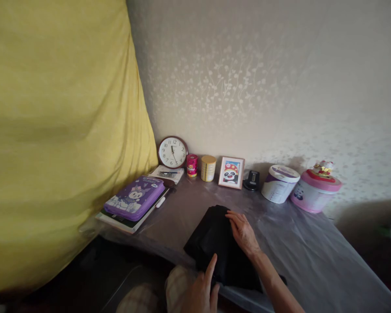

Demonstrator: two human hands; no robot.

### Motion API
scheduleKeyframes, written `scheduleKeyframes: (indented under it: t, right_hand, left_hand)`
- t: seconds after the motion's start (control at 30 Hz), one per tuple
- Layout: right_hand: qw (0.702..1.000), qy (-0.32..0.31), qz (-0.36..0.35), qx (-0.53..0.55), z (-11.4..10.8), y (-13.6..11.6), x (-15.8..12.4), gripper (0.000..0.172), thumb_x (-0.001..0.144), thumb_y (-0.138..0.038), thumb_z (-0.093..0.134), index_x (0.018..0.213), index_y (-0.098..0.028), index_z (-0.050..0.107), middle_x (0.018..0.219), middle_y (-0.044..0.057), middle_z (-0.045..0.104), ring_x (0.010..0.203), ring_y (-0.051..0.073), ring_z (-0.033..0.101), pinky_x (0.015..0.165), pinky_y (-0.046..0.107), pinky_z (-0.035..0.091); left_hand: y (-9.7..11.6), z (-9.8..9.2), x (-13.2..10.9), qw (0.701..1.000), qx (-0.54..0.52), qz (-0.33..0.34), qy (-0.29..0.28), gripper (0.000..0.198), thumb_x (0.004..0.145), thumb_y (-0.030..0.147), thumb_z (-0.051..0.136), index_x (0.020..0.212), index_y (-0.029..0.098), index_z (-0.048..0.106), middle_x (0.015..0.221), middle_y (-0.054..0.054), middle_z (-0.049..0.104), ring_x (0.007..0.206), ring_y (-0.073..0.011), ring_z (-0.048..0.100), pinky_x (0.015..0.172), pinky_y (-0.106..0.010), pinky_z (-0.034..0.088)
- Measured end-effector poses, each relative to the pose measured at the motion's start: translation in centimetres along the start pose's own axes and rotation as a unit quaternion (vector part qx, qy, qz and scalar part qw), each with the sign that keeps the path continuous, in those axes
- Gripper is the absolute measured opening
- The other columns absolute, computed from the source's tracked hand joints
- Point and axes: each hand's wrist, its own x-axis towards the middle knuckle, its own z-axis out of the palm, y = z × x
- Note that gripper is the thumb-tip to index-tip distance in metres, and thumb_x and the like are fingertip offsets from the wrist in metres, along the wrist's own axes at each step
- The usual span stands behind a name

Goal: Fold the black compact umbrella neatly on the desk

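A black cloth item (215, 234), folded or bunched, lies at the front edge of the grey-covered table (280, 243). My right hand (243, 232) rests on its upper right part, palm down, fingers stretched toward the upper left. At the cloth's lower edge is my left hand (203, 289), with the index finger extended up over the fabric and the thumb apart from it. Nothing shows held in either hand. What the cloth is exactly cannot be told.
On the left lie a purple case (135, 198) and books. Along the wall stand a clock (173, 152), a red can (192, 165), a yellow-lidded can (208, 168), a framed panda picture (231, 173), a black device (252, 180) and two tubs (279, 184). A yellow curtain (58, 130) hangs left.
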Motion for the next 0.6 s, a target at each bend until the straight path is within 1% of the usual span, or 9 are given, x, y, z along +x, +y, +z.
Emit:
scheduleKeyframes:
  t: [0.03, 0.1, 0.17, 0.2, 0.3, 0.4, 0.43, 0.5, 0.6]
  right_hand:
    - [1.0, -0.005, -0.006, 0.01, 0.0, -0.2, -0.2, 0.03, 0.088, -0.014, 0.037, 0.103, -0.019, 0.062, 0.108, 0.009, 0.063, 0.101, 0.02, 0.057, 0.092, 0.042, 0.043]
    - [0.999, -0.035, -0.025, 0.022, 0.0, -0.6, -0.7, 0.032, 0.087, -0.012, 0.036, 0.105, -0.021, 0.062, 0.109, 0.008, 0.063, 0.103, 0.018, 0.056, 0.093, 0.04, 0.043]
    - [0.997, -0.063, -0.038, 0.011, 0.3, -0.4, -1.0, 0.036, 0.085, -0.008, 0.036, 0.106, -0.022, 0.062, 0.112, 0.006, 0.062, 0.105, 0.019, 0.055, 0.095, 0.042, 0.042]
    - [0.997, -0.067, -0.037, 0.0, 0.4, -0.2, -1.0, 0.039, 0.083, -0.006, 0.036, 0.107, -0.022, 0.062, 0.114, 0.007, 0.061, 0.106, 0.019, 0.055, 0.095, 0.043, 0.041]
    - [0.999, -0.037, -0.013, -0.031, 0.6, 0.9, -0.6, 0.042, 0.081, -0.003, 0.034, 0.108, -0.019, 0.062, 0.116, 0.009, 0.06, 0.105, 0.021, 0.055, 0.093, 0.044, 0.042]
    - [1.0, -0.002, -0.003, -0.022, 0.4, 1.1, -0.5, 0.039, 0.081, -0.005, 0.034, 0.105, -0.018, 0.062, 0.113, 0.01, 0.062, 0.104, 0.021, 0.056, 0.092, 0.044, 0.043]
    - [1.0, -0.001, -0.008, -0.012, 0.3, 1.0, -0.6, 0.039, 0.081, -0.005, 0.034, 0.104, -0.019, 0.062, 0.112, 0.009, 0.062, 0.104, 0.02, 0.056, 0.092, 0.044, 0.043]
    - [1.0, -0.019, -0.021, 0.006, 0.3, 0.5, -1.0, 0.04, 0.081, -0.005, 0.034, 0.105, -0.021, 0.062, 0.111, 0.008, 0.062, 0.104, 0.019, 0.056, 0.093, 0.043, 0.043]
    - [0.999, -0.047, -0.023, 0.003, 0.5, 0.3, -1.4, 0.043, 0.08, -0.004, 0.034, 0.109, -0.022, 0.061, 0.116, 0.007, 0.06, 0.107, 0.02, 0.055, 0.095, 0.044, 0.042]
  left_hand:
    - [-0.1, 0.0, 0.0, 1.0, -0.005, 0.003, 0.003, 0.059, 0.085, 0.026, 0.032, 0.142, 0.021, 0.017, 0.12, -0.01, 0.057, 0.105, -0.021, 0.056, 0.092, -0.029, 0.038]
    - [-0.1, -0.1, 0.0, 1.0, -0.015, 0.007, 0.007, 0.059, 0.085, 0.026, 0.033, 0.142, 0.021, 0.019, 0.12, -0.009, 0.058, 0.105, -0.0208, 0.056, 0.093, -0.029, 0.037]
    - [-0.1, -0.2, 0.0, 1.0, -0.025, 0.006, 0.012, 0.059, 0.084, 0.026, 0.034, 0.142, 0.021, 0.02, 0.121, -0.008, 0.058, 0.106, -0.0202, 0.055, 0.094, -0.028, 0.037]
    - [-0.1, -0.2, 0.0, 0.999, -0.029, 0.004, 0.014, 0.059, 0.084, 0.026, 0.034, 0.142, 0.021, 0.02, 0.123, -0.008, 0.057, 0.108, -0.0198, 0.054, 0.095, -0.028, 0.037]
    - [-0.1, -0.3, -0.1, 0.999, -0.043, 0.007, 0.01, 0.059, 0.085, 0.026, 0.034, 0.142, 0.022, 0.02, 0.129, -0.006, 0.052, 0.114, -0.0187, 0.051, 0.098, -0.028, 0.035]
    - [-0.3, -0.2, 0.0, 0.997, -0.079, 0.023, 0.008, 0.06, 0.084, 0.024, 0.036, 0.142, 0.021, 0.021, 0.136, -0.005, 0.046, 0.119, -0.0173, 0.048, 0.099, -0.028, 0.035]
    - [-0.4, -0.2, 0.1, 0.995, -0.093, 0.025, 0.006, 0.06, 0.084, 0.024, 0.036, 0.142, 0.02, 0.021, 0.137, -0.005, 0.045, 0.119, -0.017, 0.048, 0.099, -0.028, 0.036]
    - [-0.5, -0.1, 0.2, 0.993, -0.114, 0.028, 0.007, 0.06, 0.084, 0.023, 0.037, 0.141, 0.019, 0.021, 0.138, -0.006, 0.043, 0.12, -0.017, 0.047, 0.1, -0.029, 0.035]
    - [-0.6, -0.2, 0.2, 0.991, -0.13, 0.034, 0.003, 0.06, 0.083, 0.024, 0.037, 0.141, 0.017, 0.021, 0.141, -0.006, 0.037, 0.125, -0.0157, 0.041, 0.104, -0.028, 0.031]
